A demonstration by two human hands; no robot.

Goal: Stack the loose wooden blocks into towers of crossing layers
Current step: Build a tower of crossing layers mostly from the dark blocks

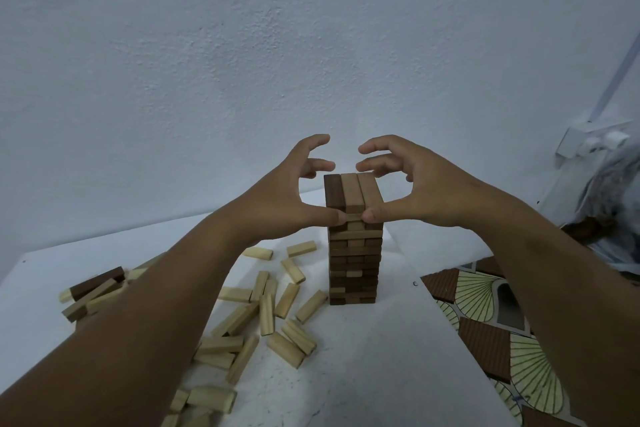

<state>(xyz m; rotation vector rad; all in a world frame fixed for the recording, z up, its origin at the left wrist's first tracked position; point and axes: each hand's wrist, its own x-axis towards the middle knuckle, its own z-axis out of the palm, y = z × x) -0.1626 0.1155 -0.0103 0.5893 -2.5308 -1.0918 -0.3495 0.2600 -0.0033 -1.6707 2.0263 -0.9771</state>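
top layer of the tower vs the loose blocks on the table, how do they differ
The top layer has three blocks packed side by side, lined up and raised on the tower; the loose blocks lie scattered on the white table at mixed angles, some overlapping. The top layer includes one dark block; the nearby loose blocks are mostly pale. Both are the same kind of long wooden block.

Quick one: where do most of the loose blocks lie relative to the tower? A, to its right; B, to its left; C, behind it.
B: the loose blocks lie scattered on the white table left of the tower.
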